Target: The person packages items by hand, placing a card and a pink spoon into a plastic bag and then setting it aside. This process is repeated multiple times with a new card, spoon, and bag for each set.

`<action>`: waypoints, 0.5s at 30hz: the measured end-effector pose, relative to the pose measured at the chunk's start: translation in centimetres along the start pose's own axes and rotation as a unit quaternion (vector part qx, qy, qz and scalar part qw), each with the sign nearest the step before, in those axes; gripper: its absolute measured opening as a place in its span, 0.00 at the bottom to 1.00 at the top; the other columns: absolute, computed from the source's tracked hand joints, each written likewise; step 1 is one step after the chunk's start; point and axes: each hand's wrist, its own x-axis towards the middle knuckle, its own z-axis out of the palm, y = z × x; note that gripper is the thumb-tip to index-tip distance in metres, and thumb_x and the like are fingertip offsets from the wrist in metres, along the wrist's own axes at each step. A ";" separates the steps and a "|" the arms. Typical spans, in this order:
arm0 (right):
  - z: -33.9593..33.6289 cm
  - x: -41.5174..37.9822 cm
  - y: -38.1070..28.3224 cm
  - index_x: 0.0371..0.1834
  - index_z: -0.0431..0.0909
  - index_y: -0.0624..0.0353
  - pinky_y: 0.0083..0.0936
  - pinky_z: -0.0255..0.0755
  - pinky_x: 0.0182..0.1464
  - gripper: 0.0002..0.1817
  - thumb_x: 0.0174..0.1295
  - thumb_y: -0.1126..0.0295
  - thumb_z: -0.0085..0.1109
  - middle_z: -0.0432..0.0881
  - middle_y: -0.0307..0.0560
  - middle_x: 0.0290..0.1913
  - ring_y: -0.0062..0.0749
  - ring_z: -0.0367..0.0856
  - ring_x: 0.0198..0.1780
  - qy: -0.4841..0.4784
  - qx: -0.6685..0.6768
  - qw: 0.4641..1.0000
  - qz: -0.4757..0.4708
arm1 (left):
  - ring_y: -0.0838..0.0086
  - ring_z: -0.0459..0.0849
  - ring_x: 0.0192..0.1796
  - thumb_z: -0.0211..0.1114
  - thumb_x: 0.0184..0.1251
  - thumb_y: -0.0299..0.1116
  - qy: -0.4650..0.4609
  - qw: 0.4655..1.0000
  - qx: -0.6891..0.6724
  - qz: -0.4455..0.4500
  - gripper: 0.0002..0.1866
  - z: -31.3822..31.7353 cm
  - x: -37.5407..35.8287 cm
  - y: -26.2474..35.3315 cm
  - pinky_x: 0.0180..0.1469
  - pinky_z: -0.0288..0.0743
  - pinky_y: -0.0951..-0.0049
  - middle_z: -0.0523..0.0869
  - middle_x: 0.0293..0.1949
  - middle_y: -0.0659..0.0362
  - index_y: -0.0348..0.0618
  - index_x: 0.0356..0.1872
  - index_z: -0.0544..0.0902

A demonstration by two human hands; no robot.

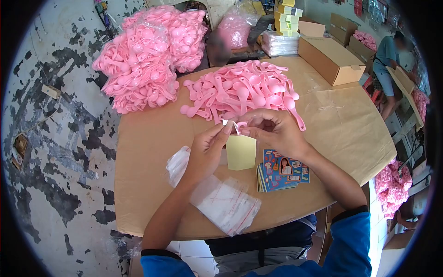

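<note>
My left hand (206, 147) is closed in a pinch on a small white folded piece (236, 128), thin like paper or film. Opposite it, my right hand (280, 133) pinches a small pink plastic piece (242, 125) at the fold; its fingers hide most of it. Directly below the fingertips is a pale yellow card (241, 153). Clear plastic bags with red lines (226, 205) lie under and beside my left forearm. A stack of blue printed cards (282, 171) sits below my right wrist.
Just beyond my hands is a heap of pink spoons (244, 90). Big bags of pink spoons (143, 55) stand at the back left. A cardboard box (331, 60) rests on the far right of the brown-covered table (350, 124). Another person (386, 62) works at the right.
</note>
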 end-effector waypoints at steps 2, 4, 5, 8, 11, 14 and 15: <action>-0.1 -0.1 -0.6 0.49 0.82 0.61 0.13 0.73 0.37 0.11 0.64 0.73 0.64 0.84 0.36 0.35 0.11 0.79 0.36 -0.016 -0.008 1.000 0.019 | 0.88 0.74 0.36 0.53 0.78 0.39 0.009 0.999 0.035 0.015 0.17 -0.2 -0.2 -0.1 0.39 0.70 0.83 0.80 0.33 0.68 0.34 0.46 0.82; -0.5 0.0 -1.1 0.48 0.82 0.63 0.14 0.74 0.39 0.11 0.64 0.74 0.63 0.85 0.37 0.36 0.12 0.80 0.37 -0.050 -0.036 0.997 0.039 | 0.89 0.71 0.35 0.53 0.78 0.39 0.011 0.999 0.034 0.014 0.17 -0.2 -0.4 0.1 0.37 0.67 0.83 0.79 0.31 0.69 0.34 0.46 0.82; -0.7 0.1 -1.3 0.48 0.82 0.63 0.14 0.75 0.40 0.11 0.64 0.74 0.63 0.85 0.37 0.36 0.13 0.80 0.37 -0.066 -0.050 0.995 0.048 | 0.90 0.70 0.34 0.53 0.78 0.39 0.012 0.999 0.034 0.014 0.17 -0.2 -0.4 0.1 0.36 0.66 0.83 0.78 0.30 0.69 0.34 0.46 0.82; -0.4 0.0 -0.2 0.49 0.84 0.60 0.15 0.75 0.36 0.13 0.64 0.68 0.65 0.86 0.36 0.35 0.12 0.79 0.34 -0.001 0.001 1.000 0.023 | 0.90 0.70 0.33 0.53 0.78 0.39 0.011 0.999 -0.003 0.032 0.17 -0.3 -0.1 0.0 0.35 0.66 0.83 0.78 0.31 0.69 0.35 0.47 0.83; -0.6 -0.2 0.0 0.49 0.84 0.59 0.15 0.74 0.35 0.12 0.64 0.69 0.64 0.86 0.35 0.35 0.12 0.78 0.33 0.015 0.035 0.999 0.037 | 0.89 0.74 0.35 0.55 0.77 0.38 -0.010 1.000 0.019 0.012 0.15 -0.7 -0.1 0.6 0.37 0.69 0.83 0.81 0.34 0.67 0.36 0.48 0.83; -0.7 -0.3 0.0 0.50 0.84 0.59 0.16 0.74 0.37 0.12 0.65 0.69 0.64 0.86 0.36 0.35 0.12 0.79 0.33 0.004 0.038 0.998 0.043 | 0.85 0.79 0.40 0.57 0.76 0.34 -0.022 0.996 0.053 0.065 0.13 -0.3 0.0 0.7 0.42 0.73 0.81 0.85 0.38 0.64 0.36 0.50 0.82; -0.7 -0.3 0.0 0.50 0.84 0.59 0.16 0.74 0.37 0.12 0.65 0.69 0.63 0.86 0.36 0.35 0.12 0.79 0.34 0.003 0.041 0.998 0.041 | 0.84 0.80 0.42 0.57 0.75 0.33 -0.030 0.997 0.060 0.049 0.13 -0.5 -0.1 1.0 0.44 0.74 0.80 0.85 0.39 0.63 0.36 0.50 0.82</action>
